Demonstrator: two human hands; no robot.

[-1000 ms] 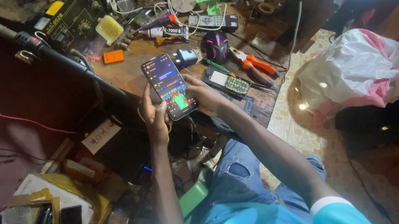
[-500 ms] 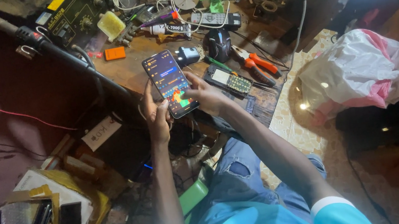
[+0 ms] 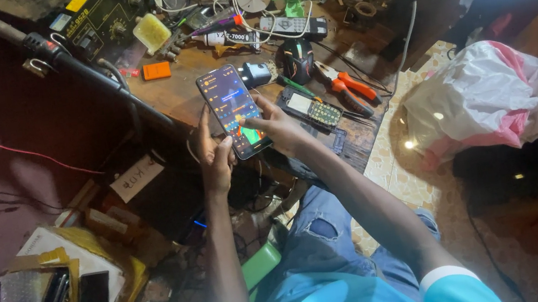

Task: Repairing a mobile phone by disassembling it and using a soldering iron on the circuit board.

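Wooden bench [image 3: 202, 86] cluttered w/ tools (pliers [image 3: 347, 86]); tiled floor [image 3: 400, 174].

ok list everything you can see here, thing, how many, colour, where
smartphone: 1, black with lit screen, held over the near bench edge
keypad phone: 1, dark with a pale screen, on the bench right of the smartphone
pliers: 1, orange handles, right of the keypad phone
orange block: 1, orange, on the bench left of the smartphone
station box: 1, black with dials, back left of the bench
remote: 1, black and white, back of the bench
plastic bag: 1, white and pink, on the floor at right
wooden bench: 1, brown, cluttered with cables
left hand: 1, grip on the smartphone's lower left edge
right hand: 1, thumb on the smartphone's screen
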